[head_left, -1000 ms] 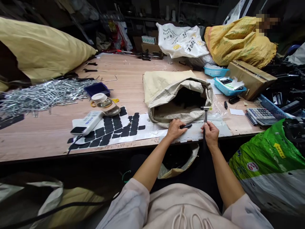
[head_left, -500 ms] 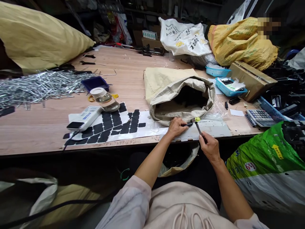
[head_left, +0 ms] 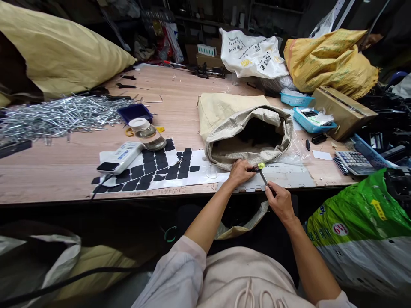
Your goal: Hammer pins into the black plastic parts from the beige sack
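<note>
My right hand (head_left: 280, 200) is closed round the handle of a small hammer (head_left: 263, 176), whose head has a yellow-green end. The hammer's head is at the fingertips of my left hand (head_left: 240, 172), near the table's front edge. My left fingers pinch a small black part (head_left: 253, 168), mostly covered by them and by the hammer head; its exact kind does not show. Under both lies a grey plate (head_left: 282, 174). Just behind my left hand, the mouth of a beige woven sack (head_left: 218, 157) gapes, its inside dark.
On the left are a heap of metal rods (head_left: 64, 115), a dark blue tray (head_left: 135, 113), a jar of clear liquid (head_left: 150, 134) and a white device (head_left: 121, 158) on black stickers. At right stand a calculator (head_left: 355, 162), blue baskets (head_left: 313, 124) and a green sack (head_left: 349, 209).
The hammer head has shifted left and is now over the black part at my left fingertips. My right hand has moved slightly left. The whole view has shifted a little.
</note>
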### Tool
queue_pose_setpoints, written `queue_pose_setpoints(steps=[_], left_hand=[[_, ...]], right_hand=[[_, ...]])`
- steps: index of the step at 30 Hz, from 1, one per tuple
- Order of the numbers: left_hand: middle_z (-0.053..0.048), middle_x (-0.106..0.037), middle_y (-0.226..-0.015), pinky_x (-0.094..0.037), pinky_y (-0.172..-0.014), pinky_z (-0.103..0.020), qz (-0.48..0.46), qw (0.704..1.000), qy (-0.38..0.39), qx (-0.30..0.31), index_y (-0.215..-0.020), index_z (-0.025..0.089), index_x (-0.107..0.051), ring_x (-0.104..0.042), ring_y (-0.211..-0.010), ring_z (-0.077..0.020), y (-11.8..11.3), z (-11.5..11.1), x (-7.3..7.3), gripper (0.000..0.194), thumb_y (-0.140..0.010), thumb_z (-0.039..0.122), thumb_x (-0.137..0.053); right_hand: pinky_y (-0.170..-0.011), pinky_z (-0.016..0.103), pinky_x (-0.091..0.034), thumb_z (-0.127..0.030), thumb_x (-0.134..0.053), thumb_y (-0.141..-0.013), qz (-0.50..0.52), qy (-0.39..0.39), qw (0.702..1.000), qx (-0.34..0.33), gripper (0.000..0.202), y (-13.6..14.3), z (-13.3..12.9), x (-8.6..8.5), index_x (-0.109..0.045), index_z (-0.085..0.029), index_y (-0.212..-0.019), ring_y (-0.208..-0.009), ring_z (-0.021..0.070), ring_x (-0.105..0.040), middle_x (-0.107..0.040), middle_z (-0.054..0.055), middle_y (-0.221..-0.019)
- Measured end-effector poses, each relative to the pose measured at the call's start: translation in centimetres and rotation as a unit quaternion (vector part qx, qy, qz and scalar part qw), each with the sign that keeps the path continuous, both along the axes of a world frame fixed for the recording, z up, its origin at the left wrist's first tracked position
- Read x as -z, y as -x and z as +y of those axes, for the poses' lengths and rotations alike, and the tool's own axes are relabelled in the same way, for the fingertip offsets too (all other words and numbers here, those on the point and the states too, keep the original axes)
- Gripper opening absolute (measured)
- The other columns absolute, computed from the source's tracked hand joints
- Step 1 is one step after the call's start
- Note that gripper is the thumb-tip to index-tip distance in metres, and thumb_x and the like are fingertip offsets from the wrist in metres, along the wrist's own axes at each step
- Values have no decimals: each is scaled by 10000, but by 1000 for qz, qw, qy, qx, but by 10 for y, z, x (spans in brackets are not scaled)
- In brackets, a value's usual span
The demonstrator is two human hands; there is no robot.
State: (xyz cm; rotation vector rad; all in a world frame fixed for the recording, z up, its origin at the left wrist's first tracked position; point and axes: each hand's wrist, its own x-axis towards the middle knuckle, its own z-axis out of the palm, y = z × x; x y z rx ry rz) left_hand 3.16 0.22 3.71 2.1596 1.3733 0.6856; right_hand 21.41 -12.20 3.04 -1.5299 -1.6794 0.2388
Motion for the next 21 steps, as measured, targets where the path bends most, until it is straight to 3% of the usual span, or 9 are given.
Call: queue_pose_setpoints(steps=[4,9,13,17,21], left_hand=[[-30,-698,-828,-462,-828,-324,-7,1000,10,-9,-958,272,-856,-558,-910,-229,-1,0,0,200,-800,334,-751],[-28,-709,-841,-478,-841,-322,-10,1000,9,-13,-975,259,-854,-567,-918,-225,1,-3,-1,212,-794,325,-766],[-24,-691,-820,-477,-826,-324,-17,1000,5,-12,-957,259,-854,-565,-906,-221,2,-3,1,185,-798,313,-777],[-24,-691,-837,-473,-841,-333,-25,1000,8,0,-956,255,-844,-567,-916,-220,2,-4,-4,173,-805,318,-787],[-36,-685,-836,-479,-873,-346,-49,998,-23,41,-957,248,-830,-578,-907,-211,11,-32,-16,169,-801,304,-796]], right_hand=[[-736,355,-589,-425,-608,-911,71,53,996,19,340,-4,20,-13,-789,-172,-1047,-738,246,-743,-798,97,-873],[-589,290,-512,-472,-589,-909,197,67,977,46,330,-12,78,-30,-739,-180,-940,-557,164,-618,-704,21,-706],[-485,259,-465,-494,-597,-868,272,95,957,27,338,-19,111,-22,-659,-190,-734,-494,130,-543,-650,12,-649],[-409,231,-441,-494,-642,-819,327,123,936,26,318,-24,118,-11,-655,-185,-744,-470,115,-523,-646,6,-652],[-400,207,-444,-478,-643,-829,347,115,931,22,314,-26,116,-9,-650,-180,-728,-471,104,-523,-634,2,-644]])
